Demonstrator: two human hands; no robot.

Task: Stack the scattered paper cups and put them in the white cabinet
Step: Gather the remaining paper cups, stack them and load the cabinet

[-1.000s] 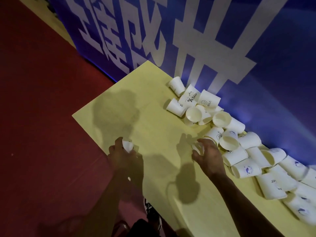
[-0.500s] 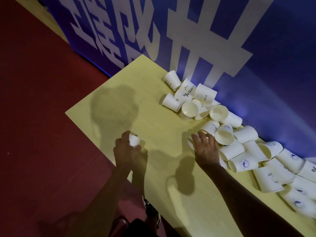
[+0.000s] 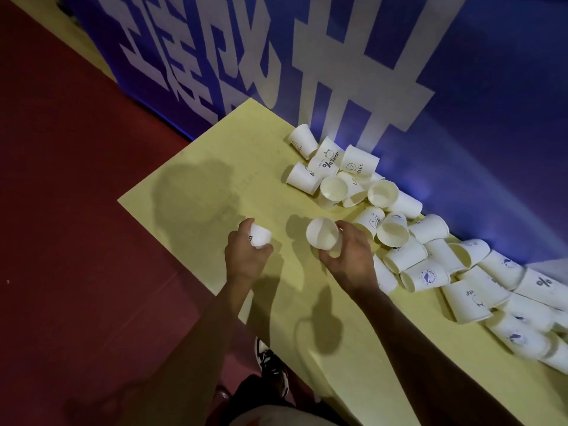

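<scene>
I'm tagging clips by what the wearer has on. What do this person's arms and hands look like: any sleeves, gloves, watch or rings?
No gloves on the left hand or the right hand. The left forearm and right forearm are uncovered as far as the frame shows, with no sleeve, watch or band at either wrist. No ring shows, though the light is dim.

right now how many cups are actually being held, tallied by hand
left-hand cup, gripped by the left hand: 1
right-hand cup, gripped by the right hand: 1
total held: 2
cup pile on the table: too overlapped to count
</scene>
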